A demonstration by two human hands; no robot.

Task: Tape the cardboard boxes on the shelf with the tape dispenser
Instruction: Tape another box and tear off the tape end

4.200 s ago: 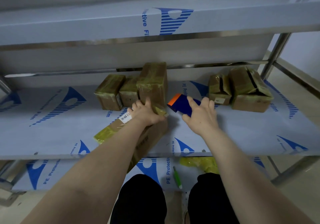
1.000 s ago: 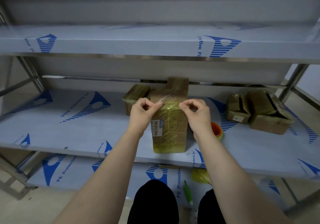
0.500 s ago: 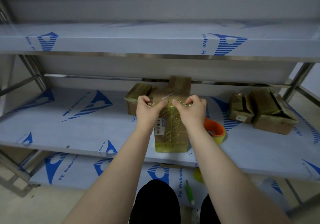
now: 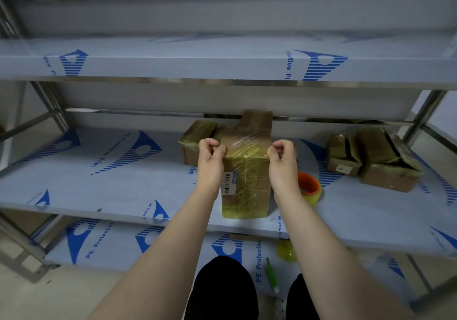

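Steel shelving wrapped in blue-printed protective film fills our view. On the middle shelf (image 4: pixel 99 183) a tall cardboard box (image 4: pixel 244 186), bound in yellowish tape, stands near the front edge. Our left hand (image 4: pixel 210 156) and right hand (image 4: pixel 282 159) sit at its upper corners, each grip narrow, thumb and forefinger pinching 1 end of a clear tape strip (image 4: pixel 247 146) stretched across the box front. We see the orange-cored tape roll (image 4: pixel 310 186) just right of the box, behind our right wrist. 2 smaller boxes (image 4: pixel 385 161) sit well apart to the right.
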